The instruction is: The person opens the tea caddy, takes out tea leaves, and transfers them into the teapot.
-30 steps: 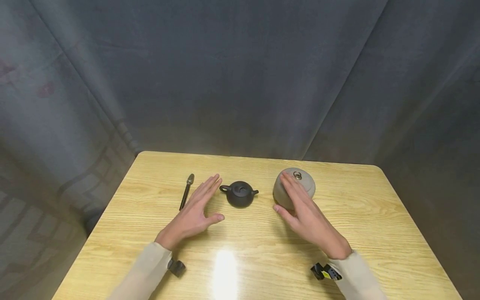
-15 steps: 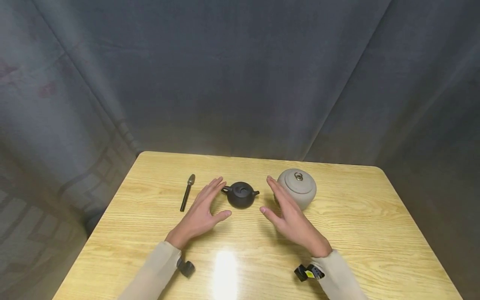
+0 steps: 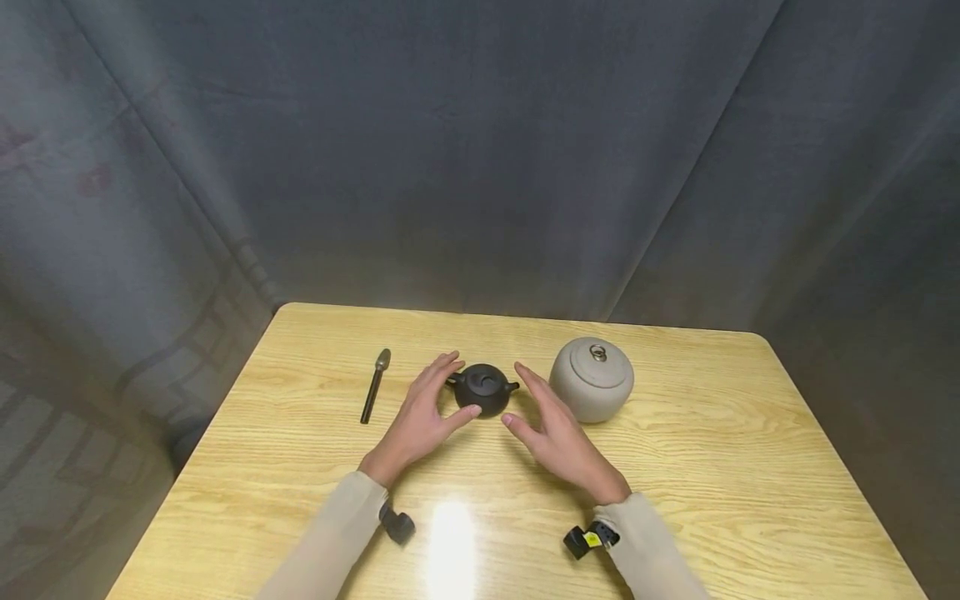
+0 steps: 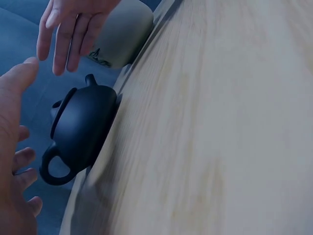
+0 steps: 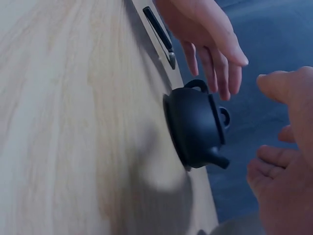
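A small black teapot (image 3: 482, 392) stands upright on the table, its loop handle to the left and short spout to the right. My left hand (image 3: 422, 417) is beside the handle, fingers and thumb spread around that side. In the left wrist view a gap shows between the fingers (image 4: 24, 159) and the teapot (image 4: 83, 129). On the spout side my right hand (image 3: 558, 433) is held with its fingers extended and thumb apart. The right wrist view shows the right hand (image 5: 286, 181) apart from the teapot (image 5: 193, 127). Neither hand holds anything.
A grey round lidded jar (image 3: 588, 392) with a ring on its lid stands right of the teapot. To the left lies a dark-handled tool (image 3: 373, 387) with a metal, bulb-shaped head. The wooden table (image 3: 712, 467) ends at a dark curtain (image 3: 465, 167).
Both hands have moved inward toward the teapot, the left hand rightward and the right hand leftward from in front of the jar. The teapot, jar and tool stay in place.
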A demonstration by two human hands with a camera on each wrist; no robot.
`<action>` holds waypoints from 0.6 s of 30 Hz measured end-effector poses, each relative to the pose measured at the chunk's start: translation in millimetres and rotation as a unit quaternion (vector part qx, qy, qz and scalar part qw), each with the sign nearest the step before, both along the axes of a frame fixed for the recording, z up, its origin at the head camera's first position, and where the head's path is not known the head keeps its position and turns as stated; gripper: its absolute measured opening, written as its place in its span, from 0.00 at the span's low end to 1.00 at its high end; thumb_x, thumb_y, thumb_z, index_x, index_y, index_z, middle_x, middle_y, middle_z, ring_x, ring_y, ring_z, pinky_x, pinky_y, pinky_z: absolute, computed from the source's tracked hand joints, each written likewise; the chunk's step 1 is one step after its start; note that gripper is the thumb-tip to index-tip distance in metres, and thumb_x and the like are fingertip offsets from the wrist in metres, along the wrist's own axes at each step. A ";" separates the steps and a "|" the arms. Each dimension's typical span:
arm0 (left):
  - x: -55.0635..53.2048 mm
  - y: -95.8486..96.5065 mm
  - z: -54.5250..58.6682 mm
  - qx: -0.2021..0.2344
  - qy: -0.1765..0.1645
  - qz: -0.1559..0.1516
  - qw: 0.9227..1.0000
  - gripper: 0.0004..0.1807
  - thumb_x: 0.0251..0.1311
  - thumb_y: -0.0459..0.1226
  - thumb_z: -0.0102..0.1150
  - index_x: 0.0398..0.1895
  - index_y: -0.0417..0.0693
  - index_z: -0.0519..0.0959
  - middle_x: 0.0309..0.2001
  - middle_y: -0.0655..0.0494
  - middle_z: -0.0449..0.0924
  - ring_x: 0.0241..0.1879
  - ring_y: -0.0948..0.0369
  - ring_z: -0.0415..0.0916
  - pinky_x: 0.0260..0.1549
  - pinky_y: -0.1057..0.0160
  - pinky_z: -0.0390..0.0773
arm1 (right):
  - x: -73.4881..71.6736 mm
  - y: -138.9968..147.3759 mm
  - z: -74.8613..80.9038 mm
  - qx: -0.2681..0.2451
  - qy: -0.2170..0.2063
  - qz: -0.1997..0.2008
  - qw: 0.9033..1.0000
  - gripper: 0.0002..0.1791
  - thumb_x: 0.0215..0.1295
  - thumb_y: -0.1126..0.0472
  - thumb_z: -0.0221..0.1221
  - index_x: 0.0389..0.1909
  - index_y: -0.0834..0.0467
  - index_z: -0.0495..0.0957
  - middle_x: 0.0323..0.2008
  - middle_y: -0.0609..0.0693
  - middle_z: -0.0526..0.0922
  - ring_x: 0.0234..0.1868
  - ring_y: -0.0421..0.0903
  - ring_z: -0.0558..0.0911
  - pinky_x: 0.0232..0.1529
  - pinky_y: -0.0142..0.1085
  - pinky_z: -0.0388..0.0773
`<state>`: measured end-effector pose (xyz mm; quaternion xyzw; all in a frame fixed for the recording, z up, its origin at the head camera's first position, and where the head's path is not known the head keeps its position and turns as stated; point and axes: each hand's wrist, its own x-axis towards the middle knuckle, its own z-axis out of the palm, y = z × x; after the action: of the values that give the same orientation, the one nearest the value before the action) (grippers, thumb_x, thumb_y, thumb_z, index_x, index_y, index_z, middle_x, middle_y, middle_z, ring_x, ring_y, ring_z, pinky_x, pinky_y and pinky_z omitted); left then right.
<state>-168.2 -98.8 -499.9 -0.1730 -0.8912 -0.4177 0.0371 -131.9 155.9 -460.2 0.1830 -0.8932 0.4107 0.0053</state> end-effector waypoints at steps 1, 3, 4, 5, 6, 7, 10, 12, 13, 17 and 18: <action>-1.0 1.3 -0.3 0.004 -0.003 0.001 1.000 0.44 0.65 0.58 0.71 0.80 0.53 0.67 0.85 0.51 0.57 0.85 0.44 0.53 0.79 0.30 0.56 | -0.9 -1.2 -1.0 -0.003 -0.005 -0.001 1.000 0.43 0.77 0.49 0.63 0.86 0.51 0.54 0.84 0.57 0.60 0.84 0.62 0.61 0.80 0.65 0.61; -2.7 3.4 -0.6 0.013 -0.009 0.005 1.000 0.43 0.66 0.56 0.71 0.79 0.51 0.68 0.85 0.51 0.58 0.85 0.45 0.53 0.80 0.32 0.57 | -3.4 -3.7 -3.0 -0.006 -0.015 -0.006 1.000 0.43 0.77 0.48 0.63 0.86 0.50 0.54 0.84 0.57 0.60 0.84 0.62 0.61 0.80 0.66 0.61; -3.4 4.3 -0.5 0.016 -0.012 0.008 1.000 0.42 0.66 0.55 0.72 0.79 0.50 0.69 0.85 0.52 0.59 0.86 0.45 0.53 0.80 0.33 0.57 | -5.0 -5.0 -3.8 -0.007 -0.020 -0.010 1.000 0.43 0.77 0.48 0.63 0.86 0.50 0.55 0.84 0.56 0.60 0.84 0.62 0.61 0.80 0.65 0.61; -4.0 5.2 -0.5 0.021 -0.011 0.011 1.000 0.42 0.65 0.54 0.73 0.78 0.49 0.69 0.84 0.52 0.59 0.86 0.45 0.53 0.80 0.33 0.57 | -6.9 -6.1 -5.1 -0.010 -0.024 -0.014 1.000 0.43 0.77 0.48 0.63 0.86 0.50 0.55 0.84 0.56 0.61 0.84 0.61 0.61 0.80 0.65 0.61; -4.6 6.1 -0.7 0.025 -0.009 0.014 1.000 0.41 0.65 0.53 0.73 0.77 0.49 0.70 0.84 0.53 0.60 0.86 0.46 0.52 0.80 0.34 0.57 | -9.0 -7.3 -6.4 -0.014 -0.027 -0.018 0.999 0.43 0.77 0.48 0.63 0.85 0.50 0.56 0.84 0.56 0.61 0.84 0.62 0.61 0.79 0.65 0.62; -5.1 7.1 -0.8 0.028 -0.006 0.016 0.999 0.41 0.65 0.52 0.74 0.76 0.48 0.71 0.84 0.52 0.61 0.86 0.45 0.52 0.80 0.33 0.57 | -11.2 -8.5 -8.0 -0.016 -0.029 -0.022 0.999 0.43 0.76 0.48 0.64 0.85 0.50 0.56 0.84 0.57 0.61 0.84 0.62 0.62 0.79 0.65 0.63; -7.6 10.5 -2.5 0.037 0.010 0.019 0.999 0.38 0.64 0.50 0.75 0.73 0.46 0.74 0.82 0.52 0.64 0.86 0.45 0.52 0.81 0.32 0.55 | -17.4 -11.9 -13.8 -0.023 -0.034 -0.034 0.999 0.42 0.76 0.49 0.64 0.84 0.52 0.58 0.83 0.57 0.63 0.83 0.62 0.64 0.79 0.64 0.64; -9.3 12.9 -3.1 0.041 0.020 0.018 0.999 0.35 0.64 0.49 0.75 0.70 0.46 0.76 0.82 0.51 0.65 0.86 0.44 0.52 0.81 0.32 0.53 | -20.4 -13.7 -18.3 -0.030 -0.038 -0.038 0.998 0.42 0.75 0.49 0.65 0.84 0.53 0.58 0.82 0.57 0.64 0.82 0.63 0.65 0.78 0.64 0.65; -10.2 13.9 -3.1 0.041 0.023 0.018 0.999 0.34 0.64 0.48 0.75 0.69 0.46 0.76 0.81 0.51 0.66 0.86 0.45 0.52 0.82 0.33 0.52 | -21.7 -14.6 -20.1 -0.031 -0.042 -0.041 0.998 0.42 0.75 0.49 0.65 0.84 0.52 0.59 0.82 0.57 0.64 0.82 0.63 0.66 0.78 0.64 0.65; -13.8 17.6 -3.2 0.046 0.038 0.018 0.998 0.30 0.65 0.46 0.74 0.67 0.44 0.78 0.80 0.51 0.69 0.85 0.46 0.55 0.84 0.38 0.49 | -25.9 -17.0 -24.9 -0.039 -0.049 -0.050 0.997 0.41 0.75 0.51 0.65 0.83 0.53 0.60 0.81 0.57 0.65 0.81 0.63 0.66 0.79 0.64 0.64; -14.7 18.5 -3.4 0.047 0.039 0.019 0.998 0.30 0.66 0.46 0.74 0.66 0.43 0.78 0.80 0.52 0.69 0.85 0.47 0.55 0.85 0.39 0.49 | -27.1 -17.5 -25.8 -0.039 -0.052 -0.053 0.996 0.41 0.75 0.51 0.66 0.83 0.53 0.61 0.81 0.57 0.66 0.81 0.62 0.67 0.79 0.63 0.64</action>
<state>-182.9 -80.3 -503.2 -0.1704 -0.8715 -0.4512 0.0881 -159.1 138.3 -486.0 0.1136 -0.8840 0.4533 -0.0118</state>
